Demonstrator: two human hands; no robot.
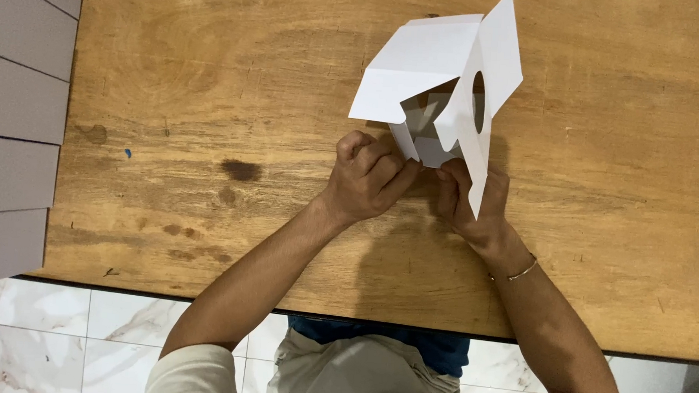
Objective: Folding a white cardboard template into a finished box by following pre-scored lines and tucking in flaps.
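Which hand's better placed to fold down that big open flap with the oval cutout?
Right, probably. The right hand already sits under the cutout flap of the white cardboard box, touching its lower edge. The left hand pinches the small inner tab.

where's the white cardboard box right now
In the head view, the white cardboard box sits right of centre on the wooden table, held at its near edge by both hands.

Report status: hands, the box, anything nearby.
Left hand and right hand both pinching the near edge of the white half-folded cardboard box with an oval cut-out. Box on the brown wooden table. Grey stacked panels far left, apart.
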